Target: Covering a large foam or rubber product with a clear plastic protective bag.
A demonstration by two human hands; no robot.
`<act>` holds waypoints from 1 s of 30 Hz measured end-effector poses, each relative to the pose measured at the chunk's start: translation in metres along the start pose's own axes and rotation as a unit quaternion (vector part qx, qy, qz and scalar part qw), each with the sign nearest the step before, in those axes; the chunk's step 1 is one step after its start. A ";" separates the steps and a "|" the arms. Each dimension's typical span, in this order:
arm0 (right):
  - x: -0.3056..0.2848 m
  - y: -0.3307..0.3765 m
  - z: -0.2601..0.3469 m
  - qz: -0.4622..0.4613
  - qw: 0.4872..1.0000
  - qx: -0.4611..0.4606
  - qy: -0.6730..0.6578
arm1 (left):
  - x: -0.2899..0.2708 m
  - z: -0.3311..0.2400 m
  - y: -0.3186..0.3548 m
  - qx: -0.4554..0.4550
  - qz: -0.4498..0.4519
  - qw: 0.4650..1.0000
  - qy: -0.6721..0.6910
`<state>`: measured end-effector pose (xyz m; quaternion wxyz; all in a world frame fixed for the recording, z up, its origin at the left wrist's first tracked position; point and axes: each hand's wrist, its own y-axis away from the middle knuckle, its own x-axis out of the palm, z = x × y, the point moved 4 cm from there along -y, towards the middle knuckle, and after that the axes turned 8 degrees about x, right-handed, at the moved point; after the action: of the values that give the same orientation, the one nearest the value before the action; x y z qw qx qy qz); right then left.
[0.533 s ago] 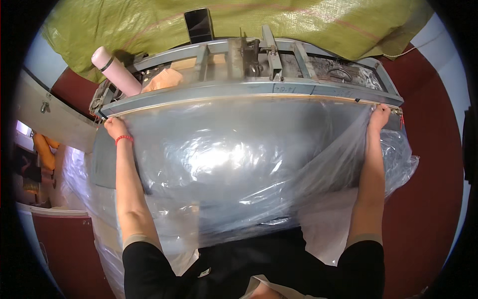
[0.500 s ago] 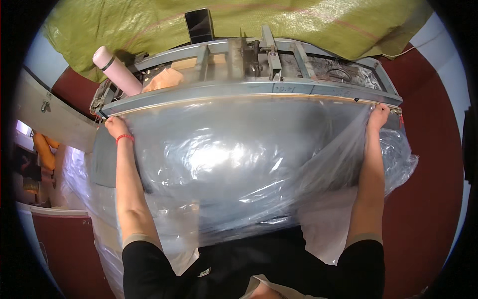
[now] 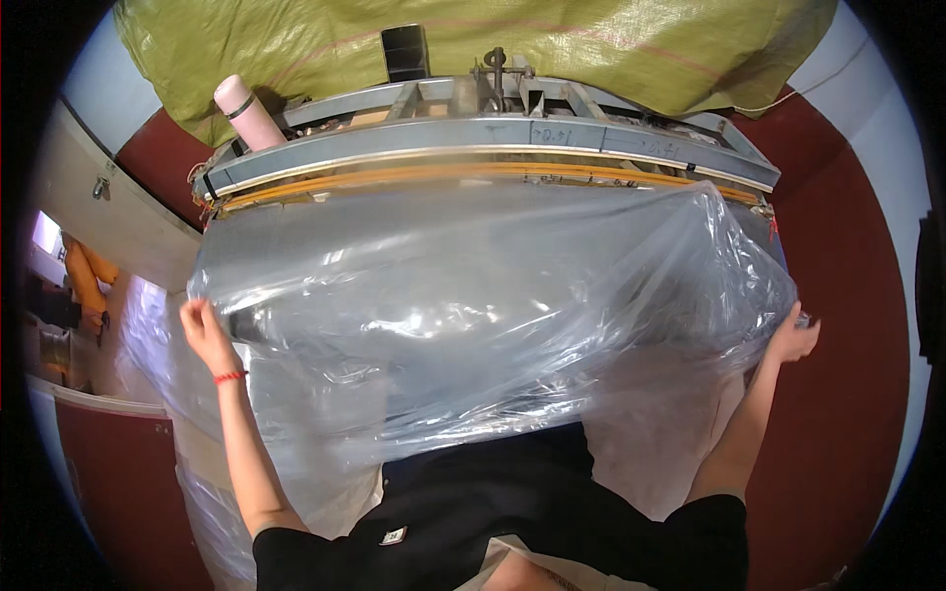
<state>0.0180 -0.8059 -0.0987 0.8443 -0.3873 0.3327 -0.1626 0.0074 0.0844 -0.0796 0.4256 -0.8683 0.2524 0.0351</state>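
A wide sheet of clear plastic film (image 3: 473, 286) stretches between my hands over a grey surface (image 3: 286, 231). At its left edge my left hand (image 3: 207, 337) is closed in a pinch on the film, a red bead bracelet at the wrist. My right hand (image 3: 791, 340) grips the film's right side, which is bunched and creased beside the fingers. Past the film lies a long metal bar (image 3: 424, 138) of a steel-framed machine, standing above an orange strip (image 3: 394, 175) with a gap between them. A raised peak of film reaches the strip's right end.
A pink bottle (image 3: 251, 118) leans in the frame's left end, and a dark phone (image 3: 404, 54) stands behind the frame. A yellow-green woven sheet (image 3: 572, 44) covers the back. On the left is a pale cabinet panel (image 3: 118, 187); dark red floor (image 3: 838, 295) lies right.
Both hands have come back from the metal bar toward me and spread slightly outward, drawing the film's edges along. The bar has lifted, exposing the orange strip beneath.
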 end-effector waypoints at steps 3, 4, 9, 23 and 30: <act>0.034 0.001 -0.069 0.175 0.945 0.229 -0.155 | 0.006 -0.058 0.078 0.161 -0.025 0.963 -0.214; 0.050 0.007 -0.081 0.269 0.890 0.256 -0.263 | 0.010 -0.079 0.104 0.162 0.014 0.974 -0.157; 0.061 0.024 -0.013 0.321 0.771 0.266 -0.481 | 0.060 -0.122 0.288 0.174 0.608 0.757 0.167; -0.143 0.150 0.371 0.744 0.479 -0.200 -0.421 | -0.187 0.213 0.037 -0.266 -0.032 0.958 -0.102; -0.188 0.177 0.383 0.775 0.419 -0.260 -0.396 | 0.008 -0.129 0.000 -0.120 0.232 0.935 0.240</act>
<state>0.1479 -0.3824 0.0320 0.5107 -0.1879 0.1478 0.8259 -0.0058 -0.0164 -0.0002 0.2247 -0.8125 0.5358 -0.0466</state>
